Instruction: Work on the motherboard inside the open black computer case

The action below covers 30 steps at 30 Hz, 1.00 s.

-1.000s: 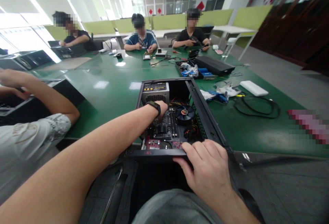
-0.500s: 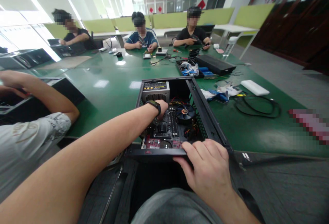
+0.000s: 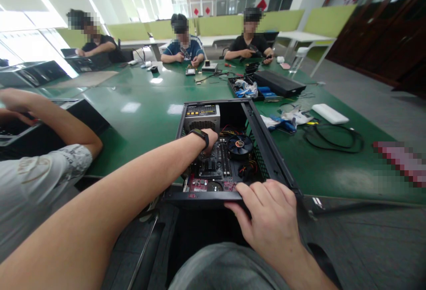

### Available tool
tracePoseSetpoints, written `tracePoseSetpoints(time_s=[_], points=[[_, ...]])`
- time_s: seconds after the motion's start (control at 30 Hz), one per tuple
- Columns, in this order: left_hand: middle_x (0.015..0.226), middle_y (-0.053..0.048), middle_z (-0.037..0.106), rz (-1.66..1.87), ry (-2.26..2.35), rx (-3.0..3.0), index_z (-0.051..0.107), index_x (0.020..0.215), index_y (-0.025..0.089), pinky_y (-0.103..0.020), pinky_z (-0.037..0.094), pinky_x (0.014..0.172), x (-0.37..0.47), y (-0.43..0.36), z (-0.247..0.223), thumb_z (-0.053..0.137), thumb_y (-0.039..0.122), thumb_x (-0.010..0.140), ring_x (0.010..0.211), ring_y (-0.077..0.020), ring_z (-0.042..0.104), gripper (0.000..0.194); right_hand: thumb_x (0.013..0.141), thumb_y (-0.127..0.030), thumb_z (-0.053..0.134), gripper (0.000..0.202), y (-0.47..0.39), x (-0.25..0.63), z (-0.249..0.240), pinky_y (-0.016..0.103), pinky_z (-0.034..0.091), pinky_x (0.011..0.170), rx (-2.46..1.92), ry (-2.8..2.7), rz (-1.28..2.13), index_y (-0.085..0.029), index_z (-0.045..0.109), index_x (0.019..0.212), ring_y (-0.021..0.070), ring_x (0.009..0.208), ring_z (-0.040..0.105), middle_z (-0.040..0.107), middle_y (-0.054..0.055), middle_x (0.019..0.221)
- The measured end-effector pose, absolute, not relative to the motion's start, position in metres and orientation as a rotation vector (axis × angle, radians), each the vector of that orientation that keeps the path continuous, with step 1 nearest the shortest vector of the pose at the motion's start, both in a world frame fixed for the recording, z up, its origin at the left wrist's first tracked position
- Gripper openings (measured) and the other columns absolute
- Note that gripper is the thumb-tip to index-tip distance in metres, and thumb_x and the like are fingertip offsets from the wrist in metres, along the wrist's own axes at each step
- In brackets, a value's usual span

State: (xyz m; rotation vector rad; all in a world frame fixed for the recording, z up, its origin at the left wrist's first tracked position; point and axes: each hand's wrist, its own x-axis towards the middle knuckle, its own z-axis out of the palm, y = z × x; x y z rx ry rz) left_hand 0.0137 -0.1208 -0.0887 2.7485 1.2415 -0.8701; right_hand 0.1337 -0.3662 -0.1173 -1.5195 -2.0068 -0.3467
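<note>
An open black computer case (image 3: 276, 157) lies at the near edge of the green table. Inside it are a grey power supply (image 3: 203, 117) at the back left, a round black fan (image 3: 239, 144) and a dark circuit board (image 3: 213, 166). My left hand (image 3: 211, 139), with a dark band at the wrist, reaches into the case just in front of the power supply; its fingers are hidden. My right hand (image 3: 269, 212) grips the case's near rim, fingers on top and thumb below.
Beside me on the left, a person's arm (image 3: 66, 121) works at another case (image 3: 89, 117). Gloves (image 3: 282, 121), a white block (image 3: 330, 113) and a looped black cable (image 3: 353, 148) lie to the right. Farther back are a parts tray (image 3: 244, 88) and three seated people.
</note>
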Motion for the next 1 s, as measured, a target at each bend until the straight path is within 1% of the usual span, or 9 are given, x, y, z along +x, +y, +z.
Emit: tracePoseSetpoints(time_s=[0.2, 0.43, 0.6, 0.8, 1.0], points=[[0.106, -0.018, 0.075, -0.858, 1.246, 2.742, 0.077, 0.103, 0.011, -0.027, 0.055, 0.082, 0.013, -0.120, -0.090, 0.085, 0.030, 0.060, 0.098, -0.0279, 0.070, 0.048, 0.090, -0.038, 0.062, 0.023, -0.367, 0.134, -0.117, 0.040, 0.033, 0.089, -1.517, -2.012, -0.347, -0.021, 0.064, 0.105, 0.0219, 0.085, 0.047, 0.059, 0.002, 0.080], [0.106, -0.016, 0.075, -0.891, 1.264, 2.750, 0.077, 0.103, 0.014, -0.025, 0.054, 0.082, 0.015, -0.121, -0.089, 0.086, 0.033, 0.058, 0.099, -0.0265, 0.070, 0.050, 0.090, -0.038, 0.061, 0.023, -0.366, 0.133, -0.117, 0.040, 0.033, 0.089, -1.515, -2.006, -0.353, -0.021, 0.064, 0.105, 0.0217, 0.085, 0.047, 0.059, 0.002, 0.080], [0.108, -0.017, 0.075, -0.891, 1.244, 2.755, 0.076, 0.106, 0.011, -0.026, 0.054, 0.084, 0.015, -0.125, -0.086, 0.084, 0.031, 0.061, 0.100, -0.0274, 0.069, 0.050, 0.091, -0.039, 0.061, 0.023, -0.367, 0.133, -0.117, 0.040, 0.032, 0.089, -1.516, -2.006, -0.351, -0.022, 0.065, 0.105, 0.0215, 0.085, 0.048, 0.059, 0.003, 0.080], [0.108, -0.020, 0.074, -0.894, 1.244, 2.758, 0.075, 0.108, 0.007, -0.029, 0.056, 0.081, 0.014, -0.121, -0.092, 0.084, 0.031, 0.062, 0.099, -0.0301, 0.070, 0.053, 0.090, -0.039, 0.062, 0.023, -0.367, 0.134, -0.119, 0.040, 0.033, 0.089, -1.528, -2.012, -0.340, -0.022, 0.064, 0.105, 0.0220, 0.086, 0.047, 0.059, 0.002, 0.080], [0.104, -0.019, 0.075, -0.921, 1.204, 2.771, 0.076, 0.105, 0.009, -0.029, 0.056, 0.081, 0.014, -0.117, -0.099, 0.083, 0.031, 0.061, 0.097, -0.0293, 0.070, 0.051, 0.090, -0.038, 0.061, 0.022, -0.366, 0.134, -0.118, 0.040, 0.033, 0.090, -1.521, -2.010, -0.343, -0.021, 0.064, 0.105, 0.0218, 0.086, 0.047, 0.059, 0.002, 0.080]])
